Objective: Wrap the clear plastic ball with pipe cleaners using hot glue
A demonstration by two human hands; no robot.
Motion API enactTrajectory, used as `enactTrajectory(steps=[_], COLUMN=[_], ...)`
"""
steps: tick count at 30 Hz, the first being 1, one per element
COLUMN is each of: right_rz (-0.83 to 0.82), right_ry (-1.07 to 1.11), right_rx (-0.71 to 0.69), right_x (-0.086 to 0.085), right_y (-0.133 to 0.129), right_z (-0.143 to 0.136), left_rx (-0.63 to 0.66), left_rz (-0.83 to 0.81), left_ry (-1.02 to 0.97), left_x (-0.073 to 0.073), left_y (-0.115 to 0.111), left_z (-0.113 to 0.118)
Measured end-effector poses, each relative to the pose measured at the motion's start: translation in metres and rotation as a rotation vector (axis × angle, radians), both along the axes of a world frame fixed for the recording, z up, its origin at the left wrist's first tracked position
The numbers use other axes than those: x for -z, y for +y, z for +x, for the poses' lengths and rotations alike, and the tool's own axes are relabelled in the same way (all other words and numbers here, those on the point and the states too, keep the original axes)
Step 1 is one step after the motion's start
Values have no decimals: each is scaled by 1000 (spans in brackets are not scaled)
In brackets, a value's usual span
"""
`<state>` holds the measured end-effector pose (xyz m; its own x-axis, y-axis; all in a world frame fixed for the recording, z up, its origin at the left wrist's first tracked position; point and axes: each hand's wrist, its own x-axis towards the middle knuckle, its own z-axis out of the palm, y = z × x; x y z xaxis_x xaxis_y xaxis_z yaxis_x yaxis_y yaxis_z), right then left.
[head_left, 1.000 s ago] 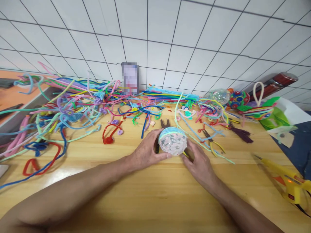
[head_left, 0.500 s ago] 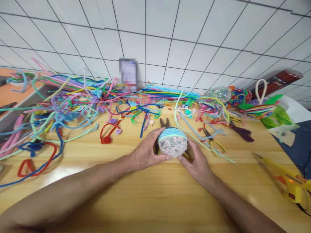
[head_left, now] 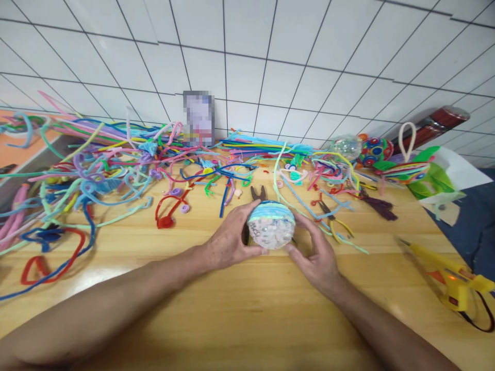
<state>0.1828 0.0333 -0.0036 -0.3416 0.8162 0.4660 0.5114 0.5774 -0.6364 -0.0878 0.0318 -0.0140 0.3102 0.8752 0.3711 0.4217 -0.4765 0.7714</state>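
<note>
Between my two hands is a ball (head_left: 271, 226), banded with blue and pale green pipe cleaner on its upper part and speckled whitish and grey below. My left hand (head_left: 234, 234) wraps its left side, thumb along the lower edge. From the right, my right hand (head_left: 315, 252) grips it with thumb and fingers. Behind the ball, the dark jaws of a pair of pliers (head_left: 258, 194) stick out; the rest is mostly hidden. A long pale green pipe cleaner (head_left: 277, 172) runs behind the ball to the right.
Tangled pipe cleaners (head_left: 104, 175) cover the table's left and back. Yellow-handled pliers (head_left: 332, 221) lie to the right. A yellow glue gun (head_left: 450, 278) with a lit orange light sits at the right edge. Decorated balls (head_left: 376, 151) and a phone-like slab (head_left: 199, 118) stand by the tiled wall.
The whole view has shifted slightly, so the scene sits a little further left. The ball looks slightly turned in my hands, with its lower speckles changed. Both hands keep their hold.
</note>
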Motion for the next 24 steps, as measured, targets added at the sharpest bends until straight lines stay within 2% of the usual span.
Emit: enactTrajectory(steps=[3,8,16,18,20,22,24], right_rz=[-2,-28,-143,-157,-168,-183,-201], right_ry=[-3,25,-92,-126,-173,-214,-204], right_rx=[-18,-14,-77,-48,-14,37,173], right_x=[-2,-3,-4,-14,-32,-51,-64], right_y=[-1,-1,9,10,7,-2,-18], right_z=[-2,-4,-4,-1,8,25,52], left_rx=[-8,-3,-18,-7,4,2,-9], left_rz=[40,3,-8,-14,-32,-52,-64], left_ry=[18,8,-36,-31,-26,-15,-13], left_x=[0,-1,-11,-13,-14,-14,-13], left_y=[1,2,3,3,3,3,2], left_z=[1,1,2,2,1,1,1])
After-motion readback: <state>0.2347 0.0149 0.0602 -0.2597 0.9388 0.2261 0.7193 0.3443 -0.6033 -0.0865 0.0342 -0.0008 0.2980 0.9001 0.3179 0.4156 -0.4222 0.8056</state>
